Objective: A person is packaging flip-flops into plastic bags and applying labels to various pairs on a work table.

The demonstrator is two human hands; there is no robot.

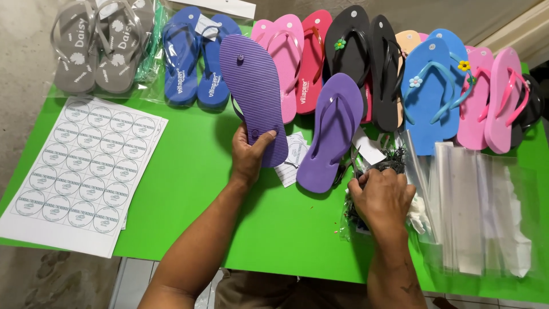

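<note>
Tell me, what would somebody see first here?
Probably the bright green table, with a colourful row of flip-flops along its far edge. In the middle, the left hand holds a purple flip-flop sole-up, and its mate lies strap-up beside it. The right hand rests on a bag of small dark bits, and a sheet of round stickers lies at the left.

Purple sandal [254,97] sole up, matt ribbed foam; its mate [331,134] smooth, strap glossy. Green surface [194,189] matt, sticker sheet [80,171] paper, bags [474,212] clear shiny plastic.
</note>
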